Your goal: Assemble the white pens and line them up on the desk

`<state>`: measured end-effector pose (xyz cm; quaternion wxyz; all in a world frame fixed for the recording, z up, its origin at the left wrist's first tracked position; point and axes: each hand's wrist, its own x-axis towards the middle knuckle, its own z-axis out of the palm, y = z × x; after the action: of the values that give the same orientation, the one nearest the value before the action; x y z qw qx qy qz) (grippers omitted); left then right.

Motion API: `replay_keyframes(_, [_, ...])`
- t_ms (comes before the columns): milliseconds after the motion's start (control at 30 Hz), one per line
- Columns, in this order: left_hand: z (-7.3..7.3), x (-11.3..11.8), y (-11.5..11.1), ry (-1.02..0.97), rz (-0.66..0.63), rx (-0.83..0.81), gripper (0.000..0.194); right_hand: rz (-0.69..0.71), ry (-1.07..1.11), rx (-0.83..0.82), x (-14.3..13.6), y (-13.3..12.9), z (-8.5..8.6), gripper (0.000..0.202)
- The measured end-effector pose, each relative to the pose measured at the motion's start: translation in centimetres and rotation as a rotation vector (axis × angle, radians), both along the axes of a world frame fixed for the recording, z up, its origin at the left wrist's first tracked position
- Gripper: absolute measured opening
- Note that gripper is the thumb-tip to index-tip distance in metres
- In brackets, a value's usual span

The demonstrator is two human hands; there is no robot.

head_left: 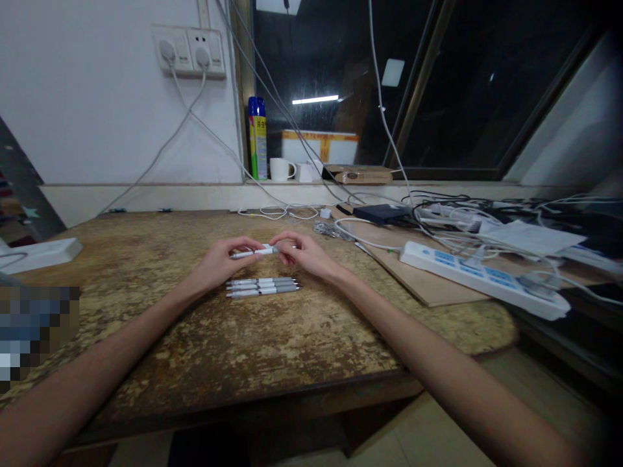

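Between my two hands a white and grey pen (267, 250) is held level, just above the table. The fingers of my left hand (232, 255) pinch its left part. At the other end, my right hand (300, 251) closes thumb and fingers on the pen's grey part, and its far tip is partly hidden. Several pens (263, 287) of the same white and grey look lie side by side on the worn wooden table (243, 350), just nearer to me than my hands.
To the right, a white power strip (481, 279) rests across a brown board (418, 285), with tangled cables and papers (535, 237) behind. A dark box (382, 214) lies at the back. Along the sill stand a spray can (257, 139) and a white mug (280, 169). Another white strip (43, 255) is at left.
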<state>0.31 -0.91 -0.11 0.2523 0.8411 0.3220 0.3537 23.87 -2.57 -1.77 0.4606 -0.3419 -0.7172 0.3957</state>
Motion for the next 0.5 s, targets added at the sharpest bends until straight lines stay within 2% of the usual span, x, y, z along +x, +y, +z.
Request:
replay_keyframes(200, [0.09,0.01,-0.08,0.017,0.024,0.012,0.033,-0.033,-0.030,0.037,0.09,0.24,-0.12,0.021])
replay_keyframes(400, [0.06,-0.28,0.31,0.023,0.046,0.048,0.034,0.017,-0.052,0.095,0.25,-0.03,0.32,0.019])
replay_keyframes(500, [0.16,-0.24,0.17,0.023,0.044,0.037,0.033,0.014,-0.033,0.070,0.23,-0.14,0.53,0.017])
